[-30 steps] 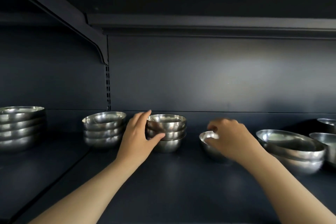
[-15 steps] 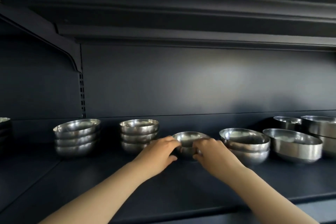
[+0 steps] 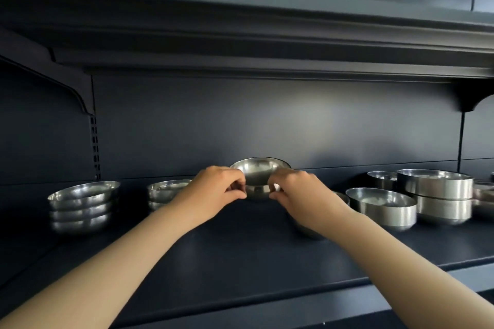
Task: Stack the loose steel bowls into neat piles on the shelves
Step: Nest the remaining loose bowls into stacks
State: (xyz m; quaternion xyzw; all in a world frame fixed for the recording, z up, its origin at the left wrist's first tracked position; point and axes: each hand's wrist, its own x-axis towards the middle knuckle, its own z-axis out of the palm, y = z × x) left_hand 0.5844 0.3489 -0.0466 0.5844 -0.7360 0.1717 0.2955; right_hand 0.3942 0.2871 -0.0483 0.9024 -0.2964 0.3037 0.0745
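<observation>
A small steel bowl [image 3: 258,177] is held above the dark shelf [image 3: 240,254], tilted with its mouth toward me. My left hand [image 3: 213,189] grips its left side and my right hand [image 3: 302,192] grips its right side, fingers curled on the rim. Left of my hands stands a pile of small bowls [image 3: 167,193], partly hidden behind my left hand. Further left is another pile of several bowls [image 3: 81,207]. A bowl [image 3: 307,230] is mostly hidden under my right wrist.
To the right sit a wider steel bowl [image 3: 382,207], a stack of two straight-sided bowls [image 3: 438,193] and a small bowl [image 3: 382,177] behind them. A shelf board [image 3: 240,43] overhangs above. A bracket [image 3: 77,93] juts out at left.
Both hands have lifted the small bowl off the shelf and raised it, tilting it toward me. The camera view has shifted to the right and upward.
</observation>
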